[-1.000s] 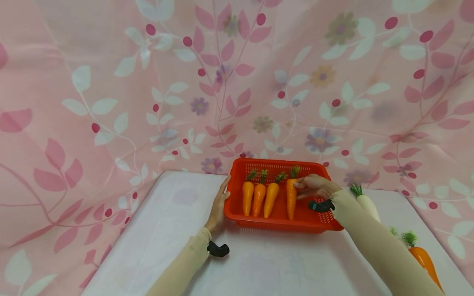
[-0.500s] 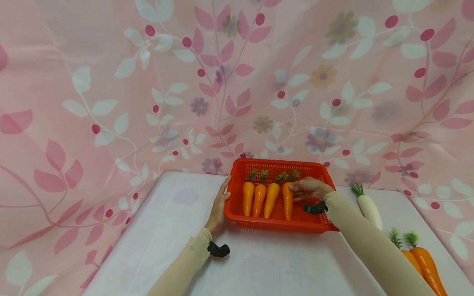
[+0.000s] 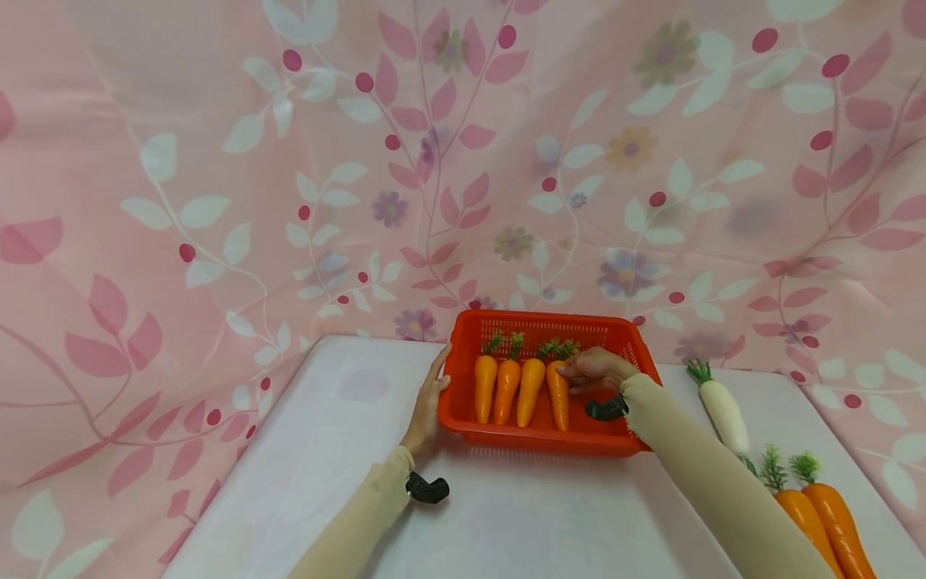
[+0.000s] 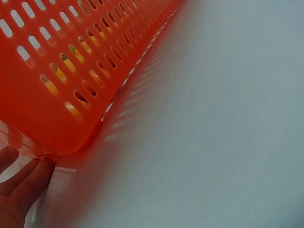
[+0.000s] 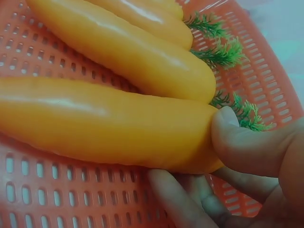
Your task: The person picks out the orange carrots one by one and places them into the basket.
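Note:
A red plastic basket [image 3: 550, 435] with slotted walls stands at the back of the table. Inside lie several shiny orange carrots [image 3: 531, 392] side by side, green tops toward the far wall. My right hand [image 3: 599, 367] pinches the rightmost carrot [image 5: 109, 126] near its top end, thumb above and fingers underneath. In the right wrist view its tip end lies apart from the neighbouring carrot [image 5: 128, 47], while the top ends come close. My left hand [image 3: 425, 406] rests against the basket's left end. The left wrist view shows its fingers [image 4: 33, 185] fairly straight, tips at the red wall.
Right of the basket, a white radish [image 3: 725, 414] with a green top lies on the white tabletop [image 3: 499, 515]. Two more orange carrots [image 3: 839, 523] lie nearer the right front, partly behind my right sleeve [image 3: 712, 466]. A pink floral cloth [image 3: 463, 201] hangs behind the table.
My right hand has moved left and slightly down with its carrot, closing on the row in the basket. The forearm uncovers more of the carrots at right. The left hand has stayed put.

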The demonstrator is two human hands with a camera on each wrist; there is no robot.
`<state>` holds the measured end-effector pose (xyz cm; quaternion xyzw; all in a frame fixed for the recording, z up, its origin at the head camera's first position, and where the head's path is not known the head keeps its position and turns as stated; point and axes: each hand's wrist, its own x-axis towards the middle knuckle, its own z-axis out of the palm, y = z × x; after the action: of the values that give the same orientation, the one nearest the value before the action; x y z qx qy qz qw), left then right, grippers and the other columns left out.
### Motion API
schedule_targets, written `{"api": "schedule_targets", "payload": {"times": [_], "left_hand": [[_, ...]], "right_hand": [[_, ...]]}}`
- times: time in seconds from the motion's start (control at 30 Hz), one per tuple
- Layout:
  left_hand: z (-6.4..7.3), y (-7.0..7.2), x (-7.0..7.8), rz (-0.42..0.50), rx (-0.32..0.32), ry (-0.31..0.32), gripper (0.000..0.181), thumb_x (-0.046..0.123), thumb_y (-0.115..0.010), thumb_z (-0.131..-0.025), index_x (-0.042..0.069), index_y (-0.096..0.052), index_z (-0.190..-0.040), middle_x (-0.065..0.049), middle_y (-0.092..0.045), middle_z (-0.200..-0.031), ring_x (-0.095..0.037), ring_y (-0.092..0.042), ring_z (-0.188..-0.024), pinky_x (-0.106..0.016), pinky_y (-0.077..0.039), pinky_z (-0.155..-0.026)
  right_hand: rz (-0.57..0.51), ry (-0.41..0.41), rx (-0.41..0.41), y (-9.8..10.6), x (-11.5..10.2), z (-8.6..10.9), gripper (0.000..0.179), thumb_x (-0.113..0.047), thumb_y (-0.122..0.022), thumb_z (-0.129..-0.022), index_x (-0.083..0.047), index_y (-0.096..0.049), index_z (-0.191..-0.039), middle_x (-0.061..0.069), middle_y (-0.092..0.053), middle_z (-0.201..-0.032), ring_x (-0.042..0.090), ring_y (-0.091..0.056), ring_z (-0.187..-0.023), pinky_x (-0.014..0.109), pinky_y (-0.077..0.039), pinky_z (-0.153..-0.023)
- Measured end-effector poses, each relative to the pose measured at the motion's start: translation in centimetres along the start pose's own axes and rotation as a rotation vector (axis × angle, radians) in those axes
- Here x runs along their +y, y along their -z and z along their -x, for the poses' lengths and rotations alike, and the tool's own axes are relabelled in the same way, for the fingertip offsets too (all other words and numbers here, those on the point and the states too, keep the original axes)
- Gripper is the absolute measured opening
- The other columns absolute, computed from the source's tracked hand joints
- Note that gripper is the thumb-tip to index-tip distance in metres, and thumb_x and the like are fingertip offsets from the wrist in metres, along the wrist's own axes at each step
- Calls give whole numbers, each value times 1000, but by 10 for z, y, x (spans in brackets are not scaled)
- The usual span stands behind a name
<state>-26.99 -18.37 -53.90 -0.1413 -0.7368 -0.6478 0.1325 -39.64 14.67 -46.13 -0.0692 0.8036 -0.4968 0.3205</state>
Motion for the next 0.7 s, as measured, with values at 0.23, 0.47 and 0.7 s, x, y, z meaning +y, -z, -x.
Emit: {"api": "schedule_targets", "payload": {"times": [0.23,0.47,0.7], "left_hand": [[0,-3,11,9,14,69,59,27,-32,-112,27,-25,-170,-2,-20,-178,-35,-38,-156,-52,-44,-120],[1,-6,15,28,19,109,60,23,-30,-112,25,-24,-171,-2,-19,-179,-39,-34,-158,-59,-41,-120],[0,-8,13,21,27,123,60,25,-30,-111,28,-24,-170,1,-19,-179,-34,-29,-161,-57,-37,-123]], "right_hand": [[29,10,36,-5,-4,-4,49,-21,-65,-106,13,-59,-140,13,-72,-114,14,-71,-86,45,-62,-99],[54,7,48,-7,-3,-6,47,-26,-68,-104,10,-64,-135,9,-75,-106,16,-75,-90,44,-64,-93],[45,-46,56,-8,-3,-5,42,-33,-72,-102,4,-74,-121,2,-76,-97,19,-75,-94,46,-63,-98]]}}
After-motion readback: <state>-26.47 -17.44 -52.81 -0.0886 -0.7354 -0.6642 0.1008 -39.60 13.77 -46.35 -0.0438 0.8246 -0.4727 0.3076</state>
